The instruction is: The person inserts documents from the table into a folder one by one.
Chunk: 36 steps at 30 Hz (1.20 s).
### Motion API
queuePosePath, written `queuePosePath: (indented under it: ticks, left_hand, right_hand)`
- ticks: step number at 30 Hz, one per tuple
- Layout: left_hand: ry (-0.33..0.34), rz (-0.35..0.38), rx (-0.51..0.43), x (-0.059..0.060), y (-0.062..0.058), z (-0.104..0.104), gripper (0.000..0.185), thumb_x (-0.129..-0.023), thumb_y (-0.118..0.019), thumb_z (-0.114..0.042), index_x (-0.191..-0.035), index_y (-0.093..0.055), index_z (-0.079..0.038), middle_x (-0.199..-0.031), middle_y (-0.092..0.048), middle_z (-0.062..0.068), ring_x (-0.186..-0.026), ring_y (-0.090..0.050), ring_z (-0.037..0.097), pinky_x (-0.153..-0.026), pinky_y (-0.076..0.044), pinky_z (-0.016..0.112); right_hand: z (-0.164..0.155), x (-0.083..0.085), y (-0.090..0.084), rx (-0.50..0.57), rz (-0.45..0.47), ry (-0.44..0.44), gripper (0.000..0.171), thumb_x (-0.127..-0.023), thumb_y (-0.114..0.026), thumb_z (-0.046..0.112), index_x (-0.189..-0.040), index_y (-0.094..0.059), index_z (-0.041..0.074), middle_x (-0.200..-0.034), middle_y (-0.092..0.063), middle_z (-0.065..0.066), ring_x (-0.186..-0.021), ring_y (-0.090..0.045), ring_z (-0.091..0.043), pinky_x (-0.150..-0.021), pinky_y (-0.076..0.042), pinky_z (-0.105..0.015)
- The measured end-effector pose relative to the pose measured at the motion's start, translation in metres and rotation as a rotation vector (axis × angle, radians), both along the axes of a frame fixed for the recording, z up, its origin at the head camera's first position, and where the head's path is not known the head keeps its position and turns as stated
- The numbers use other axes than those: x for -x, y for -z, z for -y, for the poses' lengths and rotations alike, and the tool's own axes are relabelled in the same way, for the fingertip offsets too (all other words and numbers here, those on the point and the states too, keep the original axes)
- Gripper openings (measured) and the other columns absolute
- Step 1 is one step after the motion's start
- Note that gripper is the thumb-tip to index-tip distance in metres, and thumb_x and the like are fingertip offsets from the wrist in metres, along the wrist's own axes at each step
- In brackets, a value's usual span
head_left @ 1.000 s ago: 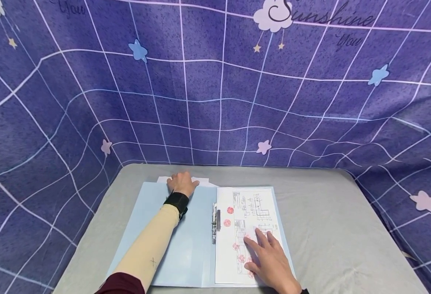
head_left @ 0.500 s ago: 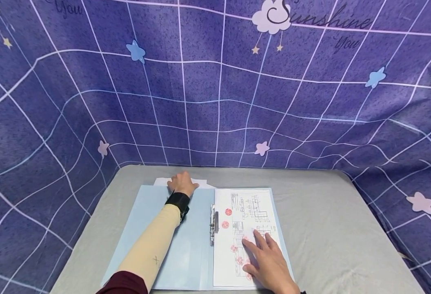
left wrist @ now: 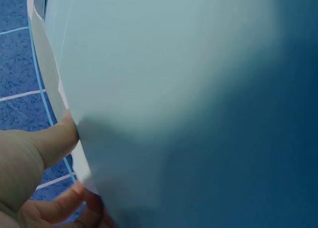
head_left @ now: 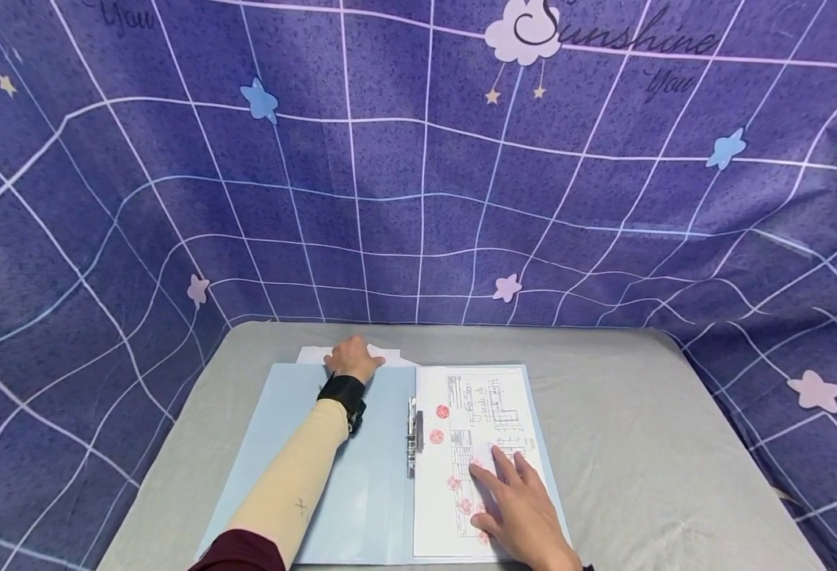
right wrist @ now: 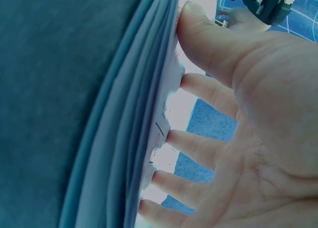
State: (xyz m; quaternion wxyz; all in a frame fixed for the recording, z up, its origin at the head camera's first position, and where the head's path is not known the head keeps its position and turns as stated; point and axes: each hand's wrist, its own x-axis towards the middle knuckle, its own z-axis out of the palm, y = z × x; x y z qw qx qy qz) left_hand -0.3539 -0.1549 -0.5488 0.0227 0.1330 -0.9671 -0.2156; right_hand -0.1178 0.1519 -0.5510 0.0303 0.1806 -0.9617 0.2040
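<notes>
A light blue folder [head_left: 319,492] lies spread flat, its metal clip [head_left: 413,436] at the middle fold. On its right half is a white sheet [head_left: 436,507] with printed drawings and red round stamps. My right hand [head_left: 529,515] rests on this sheet, fingers spread, fingertips pressing the paper. My left hand [head_left: 354,358] is at the far edge of the left cover, over white paper [head_left: 311,354] that sticks out beyond it. In the left wrist view the thumb [left wrist: 62,136] meets the cover's edge and the bent fingertips are hidden behind it; whether they grip cannot be told.
The folder lies on a grey cloth-covered surface [head_left: 647,444], which extends to its right. A purple curtain [head_left: 390,174] with stars and lines rises at the back and sides. The right wrist view shows several layered edges [right wrist: 134,138] beside the right fingertips.
The head view has shifted slightly, so the folder and background sit a little further left. Both hands keep their places at the folder.
</notes>
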Motion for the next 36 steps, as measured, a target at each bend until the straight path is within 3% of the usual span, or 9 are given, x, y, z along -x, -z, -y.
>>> queuePosePath:
  ticks: [5,14,17,21,24,26,28,31,36]
  left_hand:
    - [0.008,-0.033,-0.051,-0.005,0.000,0.002,0.027,-0.091,-0.079,-0.026,-0.084,-0.068,-0.003,-0.093,-0.072,0.020,-0.096,-0.067,0.044,-0.101,-0.039,0.064]
    - [0.022,-0.077,-0.105,-0.011,-0.002,0.006,0.018,-0.094,-0.075,-0.020,-0.096,-0.073,-0.002,-0.106,-0.073,0.019,-0.106,-0.067,0.043,-0.097,-0.044,0.059]
    - [0.048,-0.099,-0.111,-0.013,-0.004,0.008,0.018,-0.096,-0.074,-0.019,-0.087,-0.070,-0.004,-0.096,-0.072,0.017,-0.099,-0.068,0.040,-0.092,-0.047,0.057]
    - [0.107,-0.170,-0.084,-0.015,-0.008,0.009,0.038,-0.097,-0.072,-0.019,-0.068,-0.049,-0.010,-0.068,-0.050,0.007,-0.072,-0.058,0.032,-0.076,-0.045,0.048]
    - [0.140,-0.230,-0.072,-0.016,-0.015,0.008,0.049,-0.096,-0.072,-0.017,-0.064,-0.035,-0.013,-0.064,-0.033,0.002,-0.063,-0.045,0.029,-0.067,-0.038,0.043]
    - [0.148,-0.266,-0.070,-0.017,-0.020,0.008,0.047,-0.095,-0.073,-0.015,-0.064,-0.037,-0.012,-0.063,-0.037,0.003,-0.062,-0.049,0.029,-0.063,-0.038,0.044]
    - [0.150,-0.313,-0.061,-0.018,-0.027,0.009,0.039,-0.094,-0.073,-0.014,-0.067,-0.045,-0.011,-0.064,-0.051,0.008,-0.066,-0.059,0.035,-0.062,-0.043,0.047]
    - [0.149,-0.390,-0.032,-0.019,-0.039,0.012,0.022,-0.095,-0.073,-0.014,-0.079,-0.058,-0.008,-0.077,-0.068,0.017,-0.076,-0.068,0.044,-0.065,-0.050,0.054]
    - [0.182,-0.525,0.012,-0.019,-0.063,0.019,0.018,-0.097,-0.072,-0.017,-0.088,-0.060,-0.007,-0.081,-0.071,0.020,-0.077,-0.070,0.047,-0.065,-0.052,0.057]
  right_hand:
    - [0.000,0.000,0.001,0.003,-0.001,0.000,0.067,-0.075,-0.089,0.037,-0.135,-0.068,0.016,-0.150,-0.050,-0.025,-0.135,-0.042,-0.059,-0.110,-0.033,-0.068]
    - [0.001,0.000,0.001,0.006,-0.011,-0.010,0.067,-0.075,-0.089,0.038,-0.134,-0.068,0.015,-0.149,-0.050,-0.026,-0.134,-0.042,-0.061,-0.110,-0.033,-0.068]
    - [0.000,0.000,0.001,0.009,-0.010,-0.014,0.067,-0.075,-0.089,0.037,-0.135,-0.068,0.015,-0.149,-0.050,-0.026,-0.134,-0.042,-0.061,-0.110,-0.032,-0.068]
    - [-0.002,0.000,0.001,0.005,-0.012,-0.013,0.067,-0.075,-0.089,0.038,-0.134,-0.068,0.015,-0.149,-0.050,-0.026,-0.134,-0.042,-0.060,-0.111,-0.032,-0.068]
    - [-0.003,0.001,0.000,0.008,-0.008,-0.009,0.067,-0.075,-0.089,0.038,-0.134,-0.068,0.015,-0.149,-0.050,-0.026,-0.135,-0.041,-0.060,-0.112,-0.031,-0.068]
    - [-0.003,0.001,-0.001,0.012,-0.005,-0.008,0.067,-0.075,-0.090,0.037,-0.134,-0.068,0.015,-0.149,-0.050,-0.026,-0.134,-0.041,-0.060,-0.112,-0.031,-0.068]
    - [-0.004,0.000,-0.001,0.012,-0.012,-0.011,0.067,-0.074,-0.090,0.037,-0.134,-0.069,0.015,-0.149,-0.051,-0.026,-0.134,-0.042,-0.060,-0.111,-0.032,-0.068]
    - [-0.003,0.000,-0.001,0.006,-0.027,-0.018,0.067,-0.073,-0.091,0.037,-0.133,-0.069,0.015,-0.148,-0.052,-0.026,-0.133,-0.043,-0.060,-0.110,-0.033,-0.067]
    - [-0.003,0.000,-0.001,-0.001,-0.043,-0.023,0.067,-0.073,-0.091,0.037,-0.132,-0.070,0.015,-0.147,-0.052,-0.025,-0.132,-0.044,-0.060,-0.109,-0.035,-0.066]
